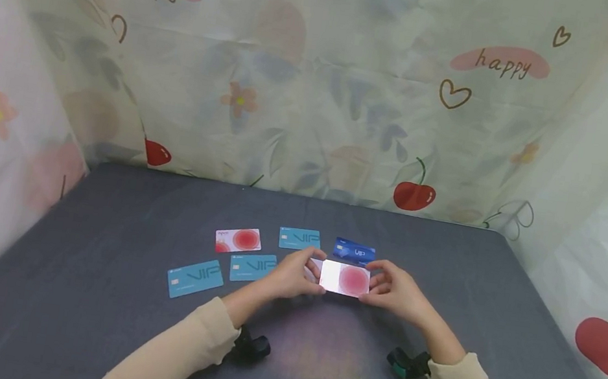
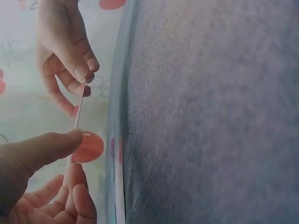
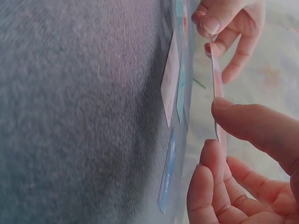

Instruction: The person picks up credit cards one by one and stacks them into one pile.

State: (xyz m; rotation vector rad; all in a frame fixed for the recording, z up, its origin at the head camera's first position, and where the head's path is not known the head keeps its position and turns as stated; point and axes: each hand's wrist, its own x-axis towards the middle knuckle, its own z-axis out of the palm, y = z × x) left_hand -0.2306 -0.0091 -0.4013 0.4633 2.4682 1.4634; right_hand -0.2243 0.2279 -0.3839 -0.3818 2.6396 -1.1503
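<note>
Both hands hold a white-and-pink card (image 1: 345, 279) by its short ends, raised over the dark table. My left hand (image 1: 294, 274) pinches the left end between thumb and fingers. At the opposite end, my right hand (image 1: 398, 290) grips it the same way. The card shows nearly edge-on in the left wrist view, where the left thumb (image 2: 51, 147) presses its face. Another pale pink card (image 3: 171, 79) lies on the table below, mostly hidden by the left hand and the held card in the head view. Just behind the right hand lies a dark blue VIP card (image 1: 354, 249).
Light blue VIP cards lie at the back (image 1: 299, 238), beside the left hand (image 1: 252, 267) and farther left (image 1: 195, 279). A pink-and-red card (image 1: 238, 240) lies at the back left. The grey table (image 1: 123, 215) is bordered by a patterned curtain (image 1: 319, 87).
</note>
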